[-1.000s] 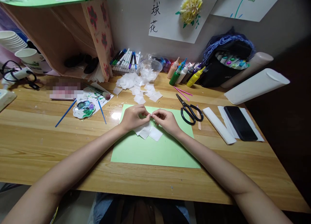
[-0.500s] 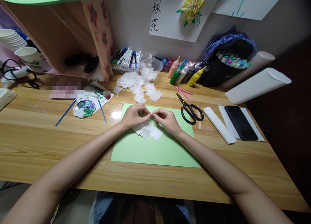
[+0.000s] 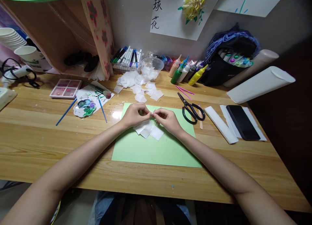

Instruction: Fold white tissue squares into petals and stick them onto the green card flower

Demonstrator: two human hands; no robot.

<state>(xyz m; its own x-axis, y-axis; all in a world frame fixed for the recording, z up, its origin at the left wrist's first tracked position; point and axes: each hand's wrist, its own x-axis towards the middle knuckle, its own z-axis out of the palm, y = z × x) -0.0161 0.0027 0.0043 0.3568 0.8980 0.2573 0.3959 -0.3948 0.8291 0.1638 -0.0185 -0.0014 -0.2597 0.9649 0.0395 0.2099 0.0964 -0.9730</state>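
Note:
My left hand [image 3: 135,114] and my right hand [image 3: 168,120] meet fingertip to fingertip above a green sheet of paper [image 3: 151,153]. Both are closed in a pinch. Whatever lies between the fingertips is too small and too covered to make out. Just below the fingers, several white paper squares [image 3: 156,133] rest on the green sheet, partly hidden by my left hand. Beyond the sheet's far edge a loose heap of white paper squares [image 3: 130,80] spreads in front of a clear plastic bowl [image 3: 159,66] with more white pieces in it.
Black-handled scissors [image 3: 191,111] lie right of my right hand, near a white paper roll [image 3: 221,125] and a black phone [image 3: 243,122]. Paint bottles [image 3: 177,74] and markers [image 3: 126,57] line the wall. On the left are a paint palette [image 3: 84,108] and a blue brush [image 3: 66,112].
Both hands keep nearly the same pinch over the green sheet. The camera view has shifted very slightly; no object on the table has visibly moved.

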